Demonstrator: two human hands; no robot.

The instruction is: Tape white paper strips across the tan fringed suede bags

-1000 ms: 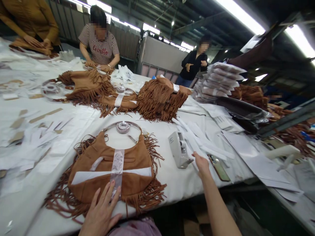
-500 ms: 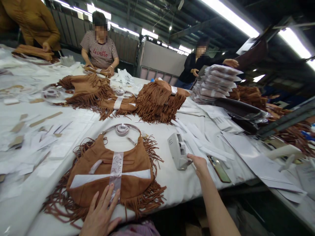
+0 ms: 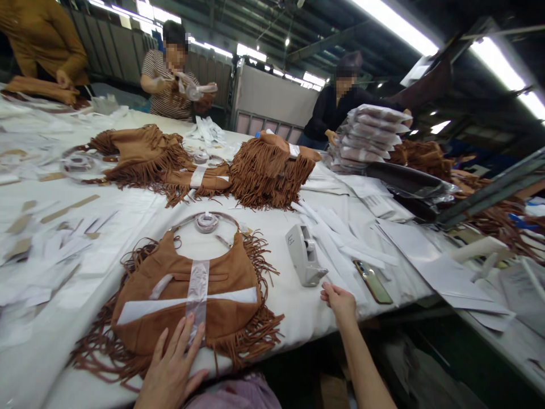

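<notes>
A brown fringed suede bag point(image 3: 221, 278) lies flat on the white table point(image 3: 298, 312) in front of me. A white paper strip and a clear tape strip cross on it. My left hand point(image 3: 170, 369) rests flat on the bag's lower edge, fingers spread. My right hand point(image 3: 339, 300) hovers just in front of a white tape dispenser point(image 3: 303, 255), fingers pinched together. What they pinch is too thin to make out. The bag's wrapped handle point(image 3: 206, 221) curves above it.
A phone point(image 3: 372, 281) and loose white paper strips point(image 3: 336, 244) lie right of the dispenser. More fringed bags point(image 3: 268, 170) are piled mid-table, and packed bags point(image 3: 368, 139) are stacked far right. Three other people work at the far side. Paper scraps point(image 3: 51, 244) cover the left.
My right hand has drawn back from the dispenser toward me, its fingers now pinched. My left hand stays on the bag. The person in the striped shirt has lifted a clear wrapper.
</notes>
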